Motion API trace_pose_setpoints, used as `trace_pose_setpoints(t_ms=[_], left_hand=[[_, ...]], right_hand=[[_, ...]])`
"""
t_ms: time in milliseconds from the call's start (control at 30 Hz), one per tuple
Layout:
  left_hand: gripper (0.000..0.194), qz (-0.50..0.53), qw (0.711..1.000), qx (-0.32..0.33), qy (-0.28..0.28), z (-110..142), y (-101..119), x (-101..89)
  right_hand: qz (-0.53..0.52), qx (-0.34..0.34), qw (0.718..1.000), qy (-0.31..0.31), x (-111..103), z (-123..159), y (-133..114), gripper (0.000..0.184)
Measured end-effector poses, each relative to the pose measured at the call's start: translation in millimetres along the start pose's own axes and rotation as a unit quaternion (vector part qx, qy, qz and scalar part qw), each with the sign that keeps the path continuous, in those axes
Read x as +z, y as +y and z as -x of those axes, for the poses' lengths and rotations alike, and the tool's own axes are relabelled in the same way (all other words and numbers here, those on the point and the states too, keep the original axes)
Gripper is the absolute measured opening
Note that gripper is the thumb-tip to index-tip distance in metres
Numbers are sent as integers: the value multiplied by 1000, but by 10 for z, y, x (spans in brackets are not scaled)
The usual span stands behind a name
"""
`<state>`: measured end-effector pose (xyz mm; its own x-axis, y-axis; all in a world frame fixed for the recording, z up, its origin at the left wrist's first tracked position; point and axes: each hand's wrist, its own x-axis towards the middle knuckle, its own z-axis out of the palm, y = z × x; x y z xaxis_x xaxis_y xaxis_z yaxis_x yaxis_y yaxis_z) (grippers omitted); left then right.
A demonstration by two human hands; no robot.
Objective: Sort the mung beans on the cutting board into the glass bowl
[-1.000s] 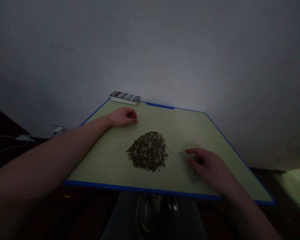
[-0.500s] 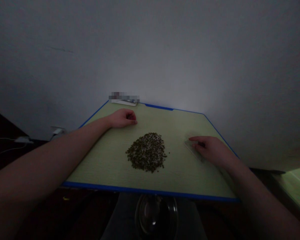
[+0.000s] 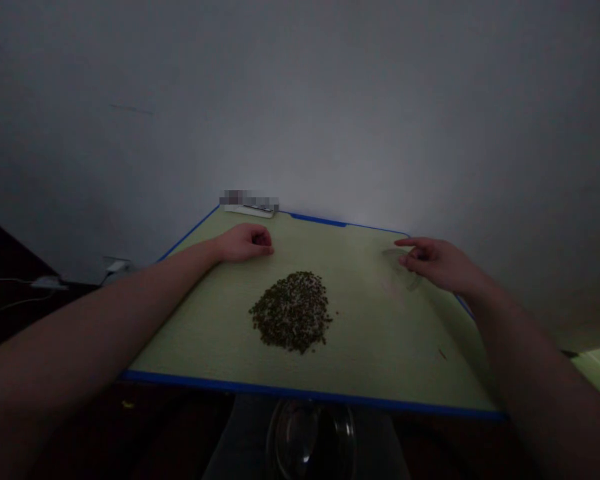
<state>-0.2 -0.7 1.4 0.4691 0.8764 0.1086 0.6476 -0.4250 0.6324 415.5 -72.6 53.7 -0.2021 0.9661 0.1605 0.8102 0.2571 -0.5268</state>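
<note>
A low pile of small green and brown beans or seeds [image 3: 293, 312] lies on the pale tabletop, a little in front of me. Behind it to the left, my left hand [image 3: 247, 242] rests on its side with loosely curled fingers; nothing shows in them. At the far right, my right hand [image 3: 433, 261] pinches a clear see-through piece [image 3: 414, 281] between thumb and fingers. The piece is blurred and faint, so its exact kind is hard to tell. One loose bean sits just right of the pile.
The pale table [image 3: 220, 347] has blue edging and stands against a grey wall [image 3: 320, 113]. A white item [image 3: 250, 211], partly blurred out, lies at its back left corner. A shiny round bowl [image 3: 307, 437] is on my lap below the front edge. White cables [image 3: 47, 283] run at left.
My right hand has moved away from me and slightly right, and the clear piece has travelled with it. The left hand and the pile stay in place; the view has tipped slightly.
</note>
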Motion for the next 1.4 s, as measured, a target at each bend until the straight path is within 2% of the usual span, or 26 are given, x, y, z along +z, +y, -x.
trace_pose_setpoints(t_ms=[167,233,367,500,700,833,967,1133,1200,1267,1400], left_hand=[[28,9,1000,-15,-4,16,48,-8],[28,17,1000,-15,-2,20,67,-9],[28,30,999,-18,-7,19,82,-4],[28,23,1000,-18,-5,12,61,2],[29,10,1000,-8,1,17,33,4],[28,5,1000,-5,3,17,36,4],[28,11,1000,-7,-2,21,55,-3],[28,6,1000,-5,-4,15,33,-9],[28,6,1000,-2,-1,4,10,-2],[28,5,1000,-1,2,-7,-8,7],[28,16,1000,-12,-2,-18,-14,18]], right_hand=[[146,-55,985,76,42,-182,35,32],[195,-99,974,61,133,-238,40,26],[265,-176,947,-46,275,-269,57,29],[277,-230,926,-118,243,-139,64,31],[283,-283,908,-123,155,194,56,34],[323,-285,900,-65,150,262,39,35],[322,-267,908,5,78,147,-37,34],[249,-229,940,51,51,-22,-310,28],[187,-212,958,43,114,-33,-439,27],[119,-200,973,9,206,0,-542,24],[15,-153,987,-43,391,156,-637,19]])
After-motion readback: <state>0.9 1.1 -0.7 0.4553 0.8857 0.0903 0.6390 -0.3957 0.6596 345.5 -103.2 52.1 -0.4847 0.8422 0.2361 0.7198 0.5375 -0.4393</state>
